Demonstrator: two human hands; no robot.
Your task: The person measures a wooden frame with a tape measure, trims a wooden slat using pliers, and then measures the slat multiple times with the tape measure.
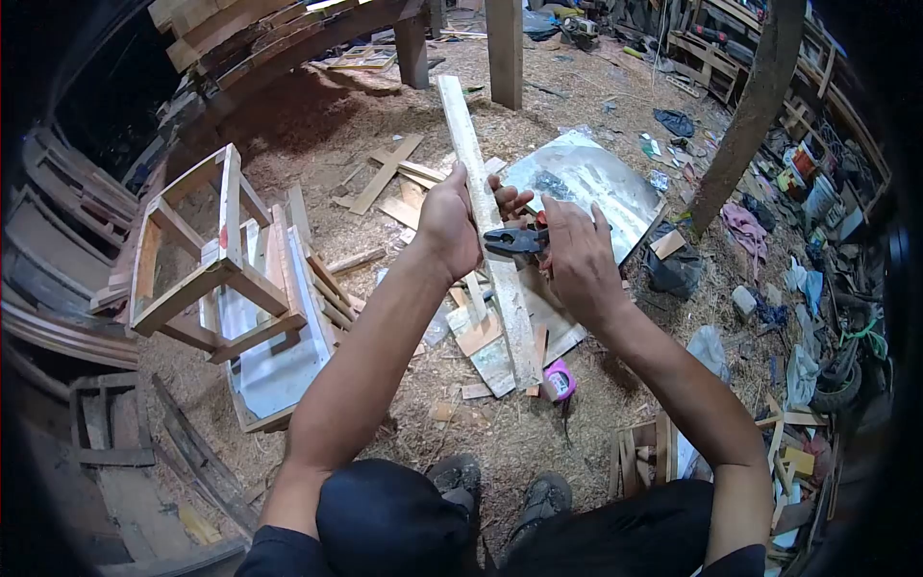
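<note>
My left hand (450, 223) is wrapped around a long pale wooden strip (504, 296), gripping it near its middle, with fingertips showing past the far edge. The strip slants from upper left down toward my feet. In my right hand (583, 252) is a pair of pliers (515, 240) with dark jaws and a bit of red at the handle. Those jaws point left and lie over the face of the strip, close to my left palm. Most of the handles are hidden behind my right fingers.
A wooden frame (227, 273) stands at left on a pale panel (252, 358). Wood offcuts (386, 173) and a pink tape measure (559, 381) lie on the shavings-covered floor. Ahead right is a shiny sheet (601, 188). Posts (504, 53) rise behind; clutter (817, 202) lines the right.
</note>
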